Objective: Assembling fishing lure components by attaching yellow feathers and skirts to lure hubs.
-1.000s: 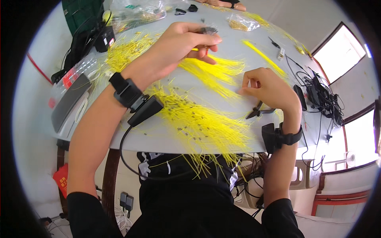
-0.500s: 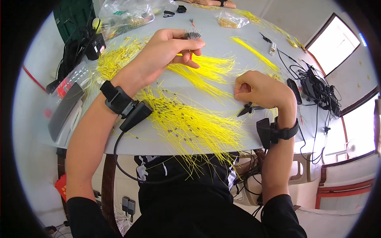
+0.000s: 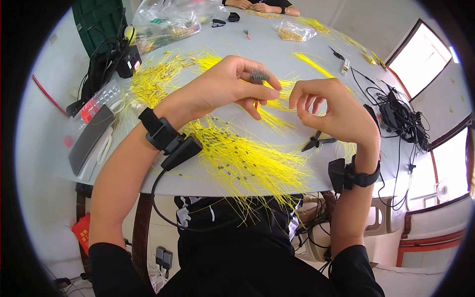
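Note:
In my left hand (image 3: 242, 89), thumb and fingers pinch a small fan-shaped cluster of fine wires with dark bits (image 3: 258, 76); its red end (image 3: 256, 104) shows below the thumb. Beside it on the right, my right hand (image 3: 334, 106) is raised with fingers curled toward the thumb; whatever lies at its fingertips is too small to make out. Beneath the hands lie loose bundles of yellow line (image 3: 272, 116). A large pile of yellow lines with dark beads (image 3: 247, 156) spreads toward the table's near edge. Dark-jawed pliers or cutters (image 3: 312, 142) lie under my right hand.
Tangled yellow lines (image 3: 153, 81) and a clear plastic bottle (image 3: 101, 99) lie at left. Farther back are plastic bags (image 3: 168, 27), a bag of yellowish pieces (image 3: 294, 32) and another wire cluster (image 3: 247, 33). Black cables (image 3: 396, 114) tangle at right. Another person's hands (image 3: 252, 7) rest across the table.
My left hand has moved right and slightly down with the wire cluster. The right hand has turned and its fingers have loosened from a tighter curl. The hands are closer together.

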`<action>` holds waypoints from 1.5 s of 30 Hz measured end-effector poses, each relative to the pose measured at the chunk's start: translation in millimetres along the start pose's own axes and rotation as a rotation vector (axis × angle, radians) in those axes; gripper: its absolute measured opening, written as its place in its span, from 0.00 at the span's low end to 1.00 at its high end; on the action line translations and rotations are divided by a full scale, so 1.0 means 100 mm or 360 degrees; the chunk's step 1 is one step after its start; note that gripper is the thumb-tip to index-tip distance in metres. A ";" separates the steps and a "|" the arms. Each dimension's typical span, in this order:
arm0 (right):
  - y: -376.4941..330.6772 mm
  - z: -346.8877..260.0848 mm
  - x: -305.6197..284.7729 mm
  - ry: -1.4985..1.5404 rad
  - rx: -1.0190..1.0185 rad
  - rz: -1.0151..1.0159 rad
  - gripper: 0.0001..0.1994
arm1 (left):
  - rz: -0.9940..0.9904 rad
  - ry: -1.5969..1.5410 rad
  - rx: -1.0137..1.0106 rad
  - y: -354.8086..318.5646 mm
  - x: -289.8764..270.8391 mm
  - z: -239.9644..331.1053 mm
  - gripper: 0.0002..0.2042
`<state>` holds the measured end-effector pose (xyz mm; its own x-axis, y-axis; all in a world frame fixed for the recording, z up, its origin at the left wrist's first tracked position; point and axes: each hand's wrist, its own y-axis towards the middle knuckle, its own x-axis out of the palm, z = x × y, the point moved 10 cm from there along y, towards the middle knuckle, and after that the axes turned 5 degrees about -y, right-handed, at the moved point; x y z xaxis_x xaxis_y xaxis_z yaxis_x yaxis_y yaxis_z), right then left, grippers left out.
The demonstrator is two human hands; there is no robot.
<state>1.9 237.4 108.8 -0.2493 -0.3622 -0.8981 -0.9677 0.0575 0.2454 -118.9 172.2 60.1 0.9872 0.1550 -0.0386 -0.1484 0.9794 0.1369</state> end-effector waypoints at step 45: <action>0.13 0.16 -0.01 0.0782 0.0043 0.0352 0.06 | 0.0043 -0.0147 0.0223 -0.04 0.12 0.18 0.14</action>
<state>-11.4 253.3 107.4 -0.4067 -0.7311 -0.5478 -0.8963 0.2032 0.3942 -105.6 168.0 76.8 0.9852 0.1619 0.0570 -0.1714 0.9465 0.2736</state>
